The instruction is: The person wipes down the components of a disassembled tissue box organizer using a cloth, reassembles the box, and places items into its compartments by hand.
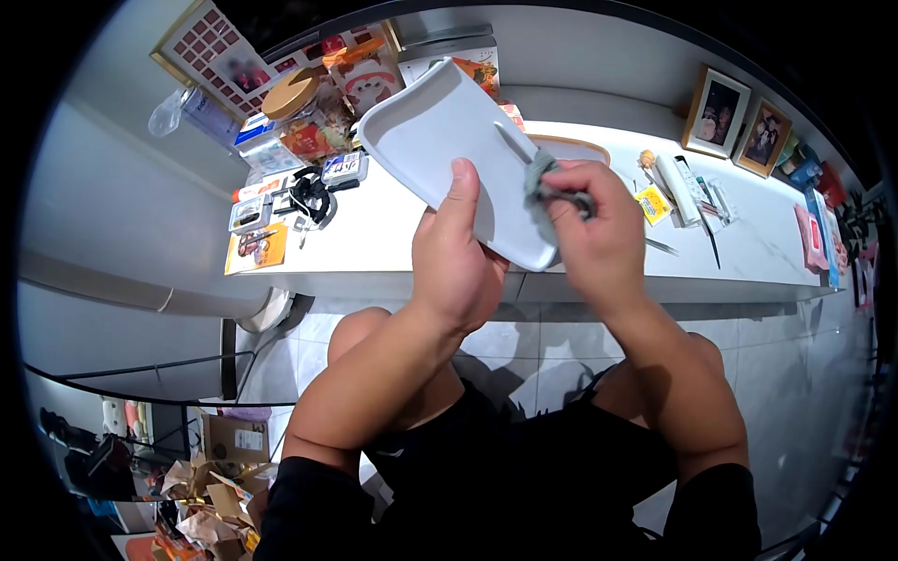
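A white rectangular tray [435,126] with rounded corners and a low rim is held up, tilted, above the front edge of the counter. My left hand [458,252] grips its lower left edge, the thumb lying over the inner face and the fingers hidden behind. In my right hand [594,229] is a bunched grey-green cloth [540,178], pinched between thumb and fingers. The cloth is against or very close to the tray's right side; exact contact is hard to tell.
The white counter [374,229] carries a lidded jar [313,117], black cable [311,194], yellow packet [653,203] and white roll [678,190]. Picture frames [716,112] stand behind. Cardboard boxes [234,439] sit at lower left.
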The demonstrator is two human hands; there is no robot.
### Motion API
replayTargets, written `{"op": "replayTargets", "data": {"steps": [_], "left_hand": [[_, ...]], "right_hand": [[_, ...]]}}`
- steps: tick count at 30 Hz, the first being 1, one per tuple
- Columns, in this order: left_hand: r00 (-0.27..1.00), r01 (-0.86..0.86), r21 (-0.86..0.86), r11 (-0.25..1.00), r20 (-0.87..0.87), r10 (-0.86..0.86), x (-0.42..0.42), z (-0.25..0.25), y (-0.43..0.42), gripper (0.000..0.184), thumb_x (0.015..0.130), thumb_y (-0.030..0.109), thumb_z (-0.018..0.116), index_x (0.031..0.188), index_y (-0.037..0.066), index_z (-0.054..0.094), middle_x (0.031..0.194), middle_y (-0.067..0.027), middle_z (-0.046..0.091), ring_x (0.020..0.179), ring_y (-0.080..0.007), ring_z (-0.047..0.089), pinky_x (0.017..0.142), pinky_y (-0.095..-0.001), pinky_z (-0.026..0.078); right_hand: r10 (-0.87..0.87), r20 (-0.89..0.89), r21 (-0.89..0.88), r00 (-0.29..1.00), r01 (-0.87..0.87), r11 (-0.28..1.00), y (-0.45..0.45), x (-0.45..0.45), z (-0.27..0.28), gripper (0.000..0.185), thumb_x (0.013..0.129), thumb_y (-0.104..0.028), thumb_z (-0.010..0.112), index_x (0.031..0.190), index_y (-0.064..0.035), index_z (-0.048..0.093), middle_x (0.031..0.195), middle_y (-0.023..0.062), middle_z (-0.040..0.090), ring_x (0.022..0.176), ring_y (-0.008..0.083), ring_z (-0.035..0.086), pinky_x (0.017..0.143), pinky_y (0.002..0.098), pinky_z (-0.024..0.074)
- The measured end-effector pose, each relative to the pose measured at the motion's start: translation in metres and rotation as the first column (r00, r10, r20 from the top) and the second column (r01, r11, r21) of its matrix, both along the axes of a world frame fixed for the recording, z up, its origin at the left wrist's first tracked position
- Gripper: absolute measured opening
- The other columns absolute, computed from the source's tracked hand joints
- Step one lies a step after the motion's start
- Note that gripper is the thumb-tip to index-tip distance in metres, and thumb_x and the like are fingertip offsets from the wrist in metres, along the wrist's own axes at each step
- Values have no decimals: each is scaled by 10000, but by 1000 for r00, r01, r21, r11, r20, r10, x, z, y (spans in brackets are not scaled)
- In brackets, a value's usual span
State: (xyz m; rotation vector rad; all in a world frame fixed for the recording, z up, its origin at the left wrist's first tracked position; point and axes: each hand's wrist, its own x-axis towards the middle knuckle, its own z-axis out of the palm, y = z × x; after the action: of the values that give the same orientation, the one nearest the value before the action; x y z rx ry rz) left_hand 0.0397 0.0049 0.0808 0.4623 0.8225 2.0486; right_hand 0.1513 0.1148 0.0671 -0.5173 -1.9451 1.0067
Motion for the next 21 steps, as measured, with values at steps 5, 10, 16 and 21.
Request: {"op": "replayTargets", "data": {"steps": [5, 10, 16, 21], "left_hand": [[999, -42, -113, 993, 1, 43, 3, 16, -1, 543, 1165, 404, 439, 1546, 17, 423, 1463, -149, 596, 1322, -290, 639, 1097, -467, 541], [989, 145, -77, 986, 39, -143, -7, 0, -1, 562, 1165, 451, 432, 1543, 36, 428, 1432, -131, 607, 1243, -232, 678, 985, -414, 599], [962, 186, -168, 968, -170, -214, 9, 11, -5, 588, 1171, 443, 400, 1594, 37, 349, 1445, -154, 590, 1256, -272, 686, 908, -414, 637], [995, -93, -258, 962, -69, 77, -26, 0, -8, 474, 1104, 282, 499, 1488, 7, 476, 1355, -146, 677, 1236, -305, 695, 1022, -478, 584]], "right_hand": [[-263, -152, -326, 953, 203, 923, 28, -9, 7, 167, 953, -33, 723, 1115, -68, 736, 1131, 102, 757, 1086, 219, 720, 904, 375, 582], [90, -131, 485, 987, -15, 874, 11, -5, 11, 378, 806, 18, 778, 1152, -131, 809, 1200, 70, 724, 1207, 311, 652, 1025, 412, 511], [-7, -116, 428, 993, 56, 902, 32, 2, 1, 361, 803, -5, 783, 1123, -166, 830, 1115, 66, 675, 975, 252, 623, 858, 380, 524], [-303, -239, -88, 923, 290, 953, 117, 54, -7, 237, 1064, -224, 710, 1273, -120, 749, 1205, 6, 725, 1031, 117, 655, 879, 282, 547]]}}
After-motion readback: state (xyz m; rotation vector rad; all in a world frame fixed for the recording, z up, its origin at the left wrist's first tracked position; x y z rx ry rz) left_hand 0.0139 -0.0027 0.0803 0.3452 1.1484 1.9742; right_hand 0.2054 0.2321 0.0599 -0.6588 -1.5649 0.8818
